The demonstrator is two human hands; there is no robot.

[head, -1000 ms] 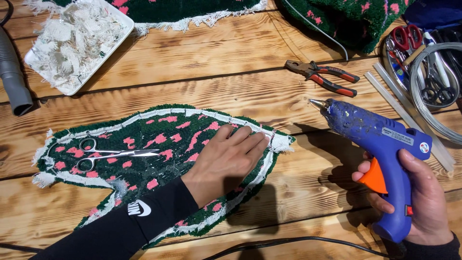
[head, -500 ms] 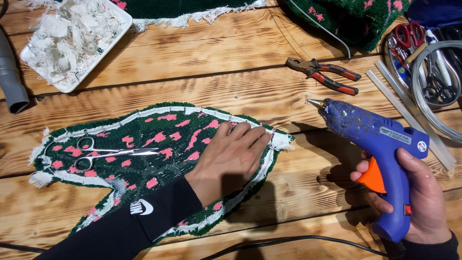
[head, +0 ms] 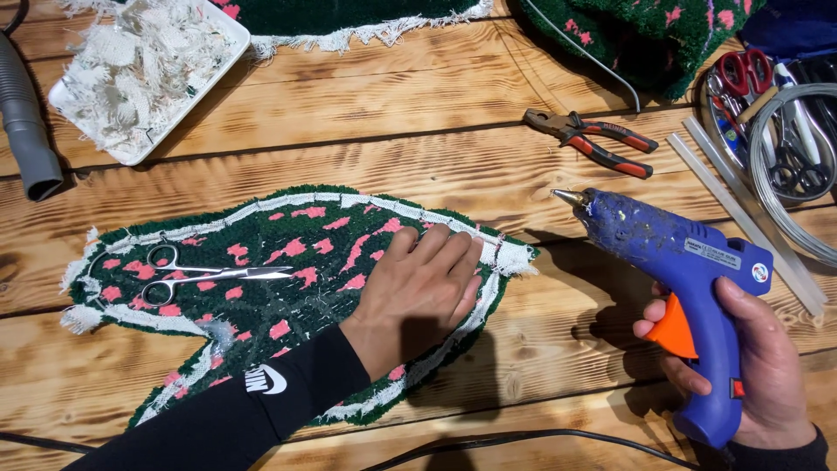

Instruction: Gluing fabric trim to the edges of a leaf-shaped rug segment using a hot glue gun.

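Observation:
A dark green tufted rug piece (head: 261, 288) with pink marks and a white frayed cloth border lies back side up on the wooden table (head: 418, 148). My left hand (head: 414, 292) presses flat on its right end, fingers together near the border. A small pair of silver scissors (head: 205, 275) rests on the rug to the left of that hand. My right hand (head: 754, 366) grips the handle of a blue hot glue gun (head: 676, 262) with an orange trigger. Its metal nozzle points left, a short way off the rug's right tip.
A white tray (head: 187, 100) of cloth scraps stands at the back left beside a grey hose (head: 30, 139). Red-handled pliers (head: 602, 139), clear glue sticks (head: 750, 218), a round tray of scissors (head: 767, 87) and more green rug pieces (head: 645, 35) fill the back right. A black cable (head: 523, 436) crosses the front.
My left hand has shifted slightly on the rug's right end. The glue gun stays held at the right, almost unmoved.

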